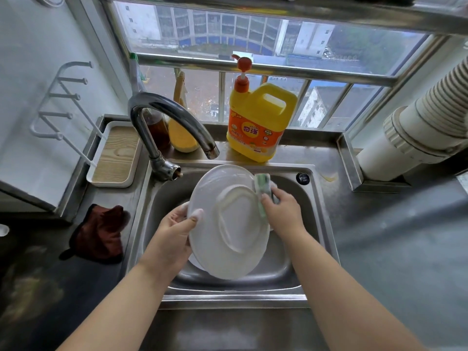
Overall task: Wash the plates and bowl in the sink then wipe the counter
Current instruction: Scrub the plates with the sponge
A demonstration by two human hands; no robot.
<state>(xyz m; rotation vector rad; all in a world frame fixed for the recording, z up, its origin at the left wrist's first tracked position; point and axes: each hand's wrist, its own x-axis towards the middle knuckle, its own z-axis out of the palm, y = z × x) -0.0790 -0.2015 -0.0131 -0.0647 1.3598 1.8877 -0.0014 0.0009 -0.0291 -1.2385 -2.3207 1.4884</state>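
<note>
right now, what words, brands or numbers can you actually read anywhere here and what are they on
"奇强": large red characters on the front label of the yellow detergent jug on the ledge behind the sink.
"KEON": tiny letters above those characters, only faintly legible, so uncertain.
Other small print and round badges on that label: too small and blurred to read.
Nothing else in view carries readable text.

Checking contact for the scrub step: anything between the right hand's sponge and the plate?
Nothing visible. The right hand holds the green sponge against the right rim of the white plate, whose underside faces the camera. The left hand grips the opposite rim, clear of the sponge. The faucet spout ends above and behind the plate.
</note>
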